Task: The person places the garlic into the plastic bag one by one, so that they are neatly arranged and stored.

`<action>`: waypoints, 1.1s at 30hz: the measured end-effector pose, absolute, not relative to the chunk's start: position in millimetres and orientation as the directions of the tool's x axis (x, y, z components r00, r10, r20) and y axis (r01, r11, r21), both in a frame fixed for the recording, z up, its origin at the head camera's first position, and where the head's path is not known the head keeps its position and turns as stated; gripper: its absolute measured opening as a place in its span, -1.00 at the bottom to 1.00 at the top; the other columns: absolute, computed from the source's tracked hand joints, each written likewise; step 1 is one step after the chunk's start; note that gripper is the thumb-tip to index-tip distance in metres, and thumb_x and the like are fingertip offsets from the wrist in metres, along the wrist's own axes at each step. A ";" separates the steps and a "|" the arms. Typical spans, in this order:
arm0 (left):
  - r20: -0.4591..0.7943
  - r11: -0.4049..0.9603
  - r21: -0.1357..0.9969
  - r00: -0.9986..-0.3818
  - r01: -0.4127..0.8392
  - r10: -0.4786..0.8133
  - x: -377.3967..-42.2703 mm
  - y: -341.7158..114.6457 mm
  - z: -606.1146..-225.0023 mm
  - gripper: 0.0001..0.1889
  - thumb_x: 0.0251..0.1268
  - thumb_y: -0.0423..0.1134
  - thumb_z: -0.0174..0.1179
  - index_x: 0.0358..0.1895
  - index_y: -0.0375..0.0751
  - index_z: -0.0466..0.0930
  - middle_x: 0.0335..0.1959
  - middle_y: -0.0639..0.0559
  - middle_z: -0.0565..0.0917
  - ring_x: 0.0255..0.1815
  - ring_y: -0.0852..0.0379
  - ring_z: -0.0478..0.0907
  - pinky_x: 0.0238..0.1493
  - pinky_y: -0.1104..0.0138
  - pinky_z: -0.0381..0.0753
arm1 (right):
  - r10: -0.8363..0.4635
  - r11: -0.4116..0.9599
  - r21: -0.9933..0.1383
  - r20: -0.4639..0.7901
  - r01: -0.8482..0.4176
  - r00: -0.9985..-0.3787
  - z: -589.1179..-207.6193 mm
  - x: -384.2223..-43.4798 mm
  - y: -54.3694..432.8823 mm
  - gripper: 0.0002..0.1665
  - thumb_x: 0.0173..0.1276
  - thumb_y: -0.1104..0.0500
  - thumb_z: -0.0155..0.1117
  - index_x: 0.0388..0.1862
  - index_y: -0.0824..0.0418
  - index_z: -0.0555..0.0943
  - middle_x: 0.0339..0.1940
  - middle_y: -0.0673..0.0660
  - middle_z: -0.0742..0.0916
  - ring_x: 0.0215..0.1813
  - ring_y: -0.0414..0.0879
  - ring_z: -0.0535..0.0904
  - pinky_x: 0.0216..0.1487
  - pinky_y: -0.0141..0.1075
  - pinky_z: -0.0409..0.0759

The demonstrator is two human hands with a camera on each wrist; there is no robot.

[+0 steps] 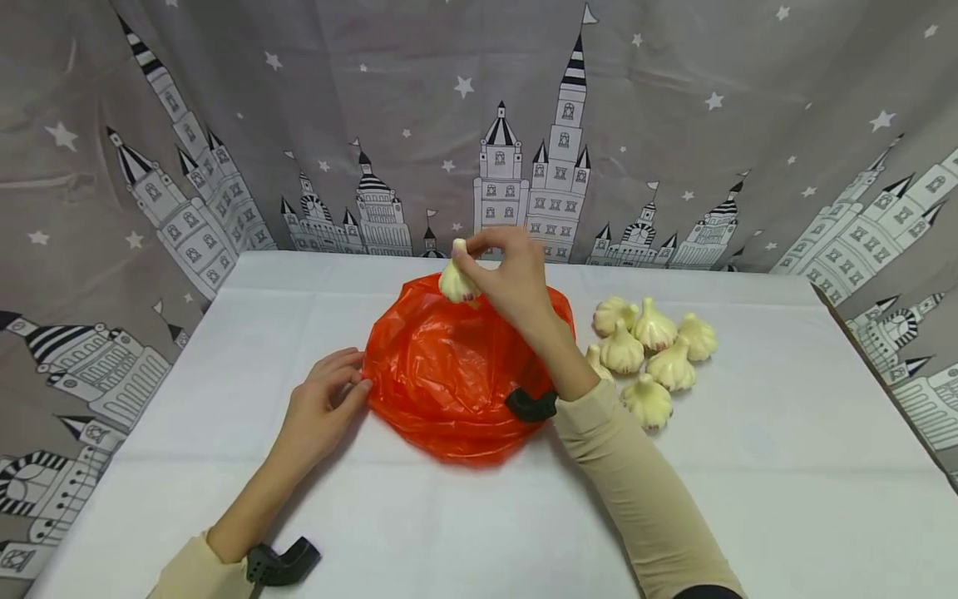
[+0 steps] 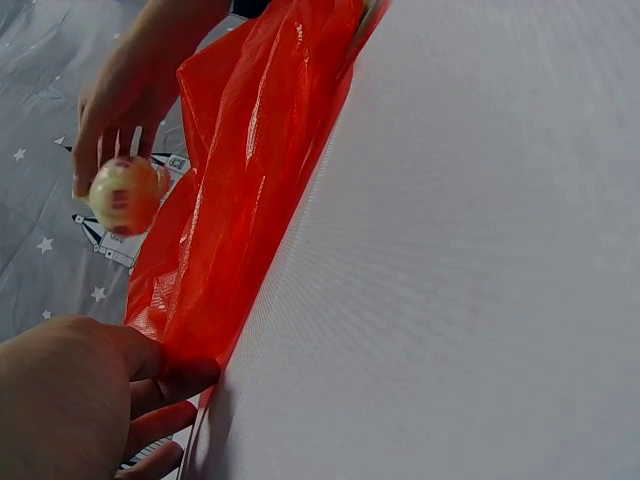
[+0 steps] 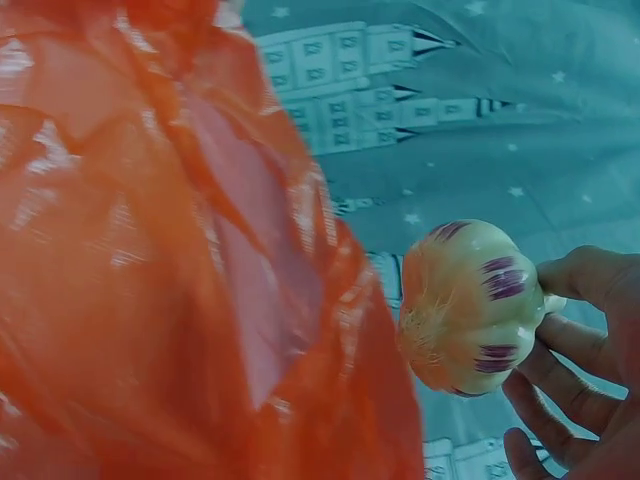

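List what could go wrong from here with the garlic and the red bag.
The garlic bulb might slip, since the right hand pinches it by its narrow neck. The soft red bag could sag where the left hand isn't holding it. The right sleeve might nudge the loose bulbs beside it.

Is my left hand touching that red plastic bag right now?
Touching: the left wrist view shows the left hand pinching the edge of the red plastic bag.

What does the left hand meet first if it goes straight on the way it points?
Most likely the red bag: the left hand is at its left side, fingers touching the plastic.
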State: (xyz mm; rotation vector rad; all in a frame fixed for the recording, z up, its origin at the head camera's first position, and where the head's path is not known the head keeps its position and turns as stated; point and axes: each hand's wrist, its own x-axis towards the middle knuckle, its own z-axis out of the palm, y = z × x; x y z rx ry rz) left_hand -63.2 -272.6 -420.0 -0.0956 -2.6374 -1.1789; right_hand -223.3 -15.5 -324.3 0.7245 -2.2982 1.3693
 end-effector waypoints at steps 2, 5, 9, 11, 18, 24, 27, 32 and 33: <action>0.250 0.671 0.725 -0.967 0.156 -0.044 -63.2 -272.8 -419.6 -0.87 0.48 -0.28 0.30 -0.31 -0.18 0.71 0.34 -0.27 0.64 0.52 -0.25 0.39 0.51 -0.32 0.33 | -0.269 0.406 -0.695 0.530 -0.594 -0.804 -328.5 -222.6 -19.8 -0.79 0.43 0.06 0.46 -0.21 0.18 0.86 -0.29 0.04 0.87 -0.05 -0.08 0.69 0.10 -0.15 0.57; 0.244 0.674 0.723 -0.969 0.150 -0.047 -62.9 -272.6 -419.4 -0.86 0.49 -0.27 0.30 -0.31 -0.17 0.72 0.35 -0.27 0.64 0.53 -0.25 0.39 0.51 -0.32 0.34 | -0.302 0.436 -0.695 0.485 -0.572 -0.820 -334.6 -220.7 -24.5 -0.78 0.43 0.05 0.45 -0.18 0.17 0.86 -0.23 0.03 0.87 0.01 -0.07 0.67 0.17 -0.12 0.54; 0.253 0.674 0.721 -0.967 0.160 -0.042 -62.8 -271.6 -418.8 -0.86 0.48 -0.28 0.30 -0.32 -0.18 0.71 0.35 -0.27 0.64 0.52 -0.25 0.40 0.51 -0.31 0.34 | -0.322 0.467 -0.689 0.452 -0.555 -0.832 -342.1 -221.0 -27.5 -0.78 0.43 0.06 0.46 -0.15 0.19 0.86 -0.19 0.04 0.87 0.01 -0.04 0.65 0.20 -0.12 0.52; 0.263 0.671 0.721 -0.964 0.172 -0.037 -62.8 -271.4 -418.3 -0.86 0.47 -0.30 0.30 -0.33 -0.18 0.70 0.34 -0.28 0.64 0.52 -0.24 0.40 0.51 -0.31 0.34 | -0.331 0.479 -0.683 0.441 -0.551 -0.834 -345.9 -222.2 -28.3 -0.77 0.43 0.07 0.47 -0.14 0.20 0.86 -0.19 0.06 0.88 -0.01 -0.02 0.65 0.16 -0.13 0.53; 0.272 0.666 0.722 -0.962 0.186 -0.026 -62.8 -271.5 -417.7 -0.86 0.47 -0.31 0.29 -0.33 -0.19 0.71 0.33 -0.28 0.65 0.52 -0.25 0.40 0.51 -0.32 0.33 | -0.360 0.514 -0.669 0.400 -0.537 -0.843 -356.9 -225.0 -32.1 -0.77 0.40 0.07 0.51 -0.15 0.22 0.87 -0.19 0.08 0.88 -0.03 -0.01 0.68 0.08 -0.17 0.60; 0.258 0.672 0.720 -0.966 0.174 -0.026 -63.1 -272.1 -416.5 -0.85 0.48 -0.29 0.28 -0.33 -0.18 0.70 0.35 -0.27 0.64 0.53 -0.25 0.39 0.51 -0.34 0.31 | -0.381 0.561 -0.634 0.372 -0.532 -0.846 -365.3 -225.5 -35.9 -0.76 0.37 0.06 0.54 -0.16 0.22 0.87 -0.20 0.10 0.87 0.00 0.04 0.62 0.12 -0.13 0.56; 0.251 0.674 0.720 -0.967 0.167 -0.029 -62.9 -272.3 -416.7 -0.85 0.48 -0.29 0.29 -0.33 -0.18 0.70 0.35 -0.28 0.63 0.53 -0.26 0.38 0.50 -0.35 0.32 | -0.397 0.589 -0.599 0.370 -0.542 -0.840 -370.2 -226.8 -37.8 -0.76 0.37 0.05 0.54 -0.15 0.20 0.87 -0.22 0.09 0.87 -0.02 0.04 0.58 0.07 -0.13 0.56; 0.250 0.673 0.722 -0.968 0.162 -0.035 -62.8 -272.5 -417.6 -0.85 0.48 -0.28 0.29 -0.33 -0.18 0.70 0.35 -0.27 0.63 0.53 -0.25 0.38 0.50 -0.33 0.33 | -0.402 0.598 -0.579 0.380 -0.554 -0.833 -374.2 -227.8 -39.5 -0.74 0.37 0.03 0.54 -0.15 0.19 0.87 -0.24 0.08 0.86 -0.05 0.02 0.56 0.00 -0.15 0.57; 0.250 0.672 0.722 -0.968 0.162 -0.035 -62.8 -272.5 -417.6 -0.85 0.49 -0.28 0.29 -0.33 -0.18 0.70 0.35 -0.27 0.63 0.53 -0.25 0.38 0.50 -0.33 0.33 | -0.403 0.597 -0.577 0.385 -0.558 -0.830 -374.1 -227.7 -39.5 -0.74 0.38 0.03 0.53 -0.15 0.19 0.87 -0.24 0.08 0.86 -0.05 0.01 0.56 0.01 -0.15 0.57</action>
